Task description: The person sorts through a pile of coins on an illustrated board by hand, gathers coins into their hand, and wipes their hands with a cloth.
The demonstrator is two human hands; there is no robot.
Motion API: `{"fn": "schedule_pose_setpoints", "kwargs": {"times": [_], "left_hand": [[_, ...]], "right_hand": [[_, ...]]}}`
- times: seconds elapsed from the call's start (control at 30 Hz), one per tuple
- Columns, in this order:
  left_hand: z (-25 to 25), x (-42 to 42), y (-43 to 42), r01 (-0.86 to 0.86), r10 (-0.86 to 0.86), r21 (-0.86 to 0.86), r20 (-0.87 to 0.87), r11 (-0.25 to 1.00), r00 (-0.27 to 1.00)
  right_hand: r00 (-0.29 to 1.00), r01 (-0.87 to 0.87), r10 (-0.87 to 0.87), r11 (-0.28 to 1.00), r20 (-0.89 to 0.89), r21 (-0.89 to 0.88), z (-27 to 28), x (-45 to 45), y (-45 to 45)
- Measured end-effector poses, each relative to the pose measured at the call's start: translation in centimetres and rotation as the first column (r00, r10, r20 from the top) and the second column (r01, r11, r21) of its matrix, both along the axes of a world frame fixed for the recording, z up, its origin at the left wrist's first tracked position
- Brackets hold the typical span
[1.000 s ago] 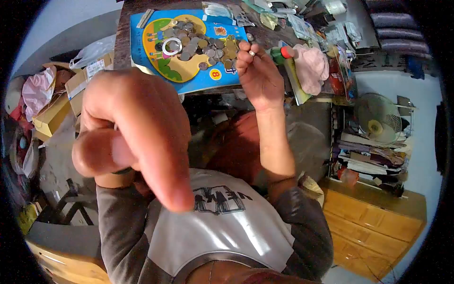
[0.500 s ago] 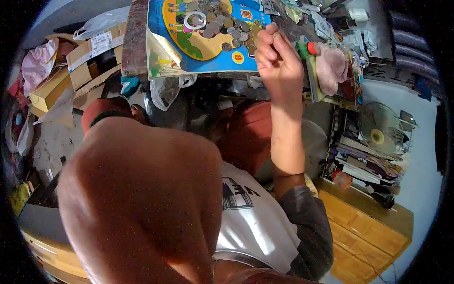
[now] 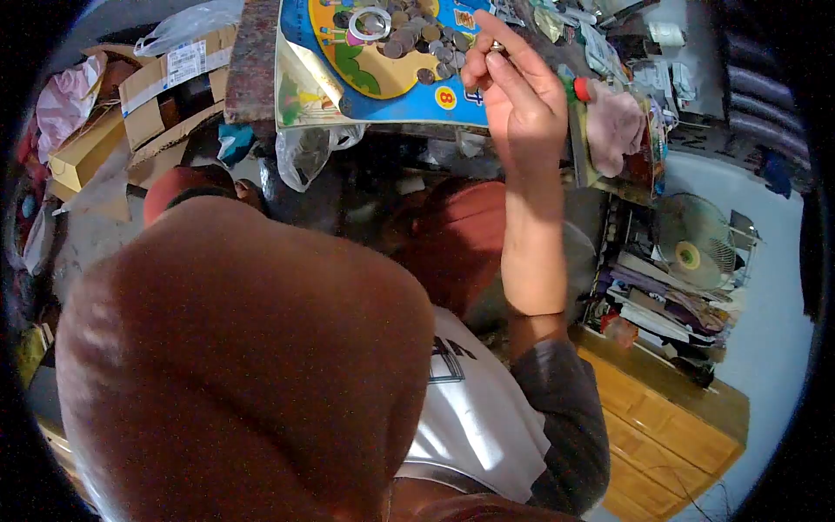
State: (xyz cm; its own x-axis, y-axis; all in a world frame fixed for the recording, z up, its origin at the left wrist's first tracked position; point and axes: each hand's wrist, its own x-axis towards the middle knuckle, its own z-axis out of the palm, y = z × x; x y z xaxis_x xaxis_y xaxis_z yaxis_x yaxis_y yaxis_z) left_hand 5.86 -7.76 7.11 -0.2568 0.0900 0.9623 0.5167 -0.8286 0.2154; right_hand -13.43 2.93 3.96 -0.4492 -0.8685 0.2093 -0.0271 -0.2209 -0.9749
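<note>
An “8” is printed on the blue book, where coins are heaped, on the dark table. A shiny piece is pinched in the right hand; the left hand's grip cannot be told. A fan is seen above drawers.

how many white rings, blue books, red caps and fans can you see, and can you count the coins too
White ring: 1
Blue book: 1
Red cap: 1
Fan: 1
Total: 4, leaving out the coins, which overlap too much for a sure count.
</note>
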Motion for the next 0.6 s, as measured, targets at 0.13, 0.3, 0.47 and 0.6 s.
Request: {"fn": "schedule_pose_setpoints", "kwargs": {"times": [0.13, 0.3, 0.47, 0.6], "left_hand": [[0.2, 0.3, -0.2, -0.007, 0.007, -0.006, 0.013, 1.000, 1.000], [0.4, 0.5, -0.4, -0.015, 0.015, -0.018, 0.014, 1.000, 1.000], [0.4, 0.8, -0.6, -0.021, 0.022, -0.029, 0.016, 0.999, 1.000], [0.4, 0.8, -0.8, -0.035, 0.036, -0.028, 0.023, 0.999, 0.999]], "right_hand": [[0.995, 0.040, -0.036, 0.998, -0.097, 0.048, 0.3, -0.2, -0.6], [0.990, 0.134, -0.125, 0.974, -0.062, 0.180, 3.3, -0.1, -3.4], [0.981, 0.192, -0.185, 0.972, -0.066, 0.133, 3.5, -3.5, -9.5], [0.948, 0.300, -0.268, 0.933, -0.172, 0.198, 1.7, -8.2, -16.0]]}}
